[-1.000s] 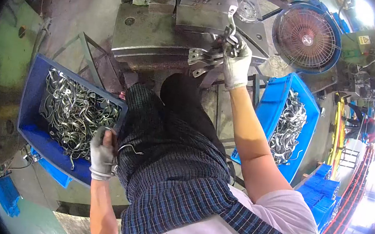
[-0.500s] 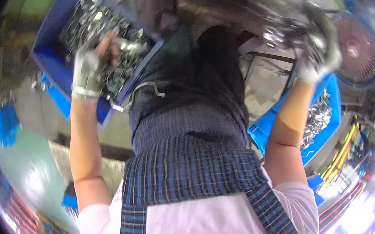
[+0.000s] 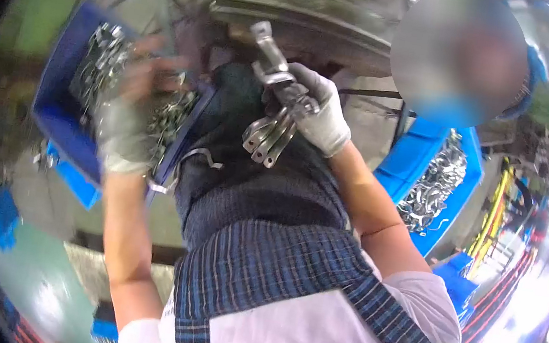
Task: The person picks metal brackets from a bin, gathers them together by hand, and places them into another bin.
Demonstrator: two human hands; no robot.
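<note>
My right hand (image 3: 318,107), in a white glove with greyish fingers, is closed around several bent metal strips (image 3: 271,136) with holes in their ends. The strips stick out above and below the fist, over my lap. My left hand (image 3: 130,109), gloved with the fingers bare, is over a dark blue bin (image 3: 53,95) at the left. Motion smears its fingers, so I cannot tell whether they hold a piece. Shiny metal pieces (image 3: 105,53) fill much of that bin. One bent strip (image 3: 206,156) lies on my dark clothing near the bin's edge.
A lighter blue bin (image 3: 460,198) with metal pieces stands right, beyond my right forearm. A metal rail (image 3: 296,19) runs across the top. A blurred round patch hides the upper right, beside a blue rim (image 3: 532,85). Yellow bars (image 3: 489,216) stand at far right.
My right hand has swung from the upper right to the middle, above my lap, with the metal strips in it. My left hand stays over the dark blue bin, now more blurred.
</note>
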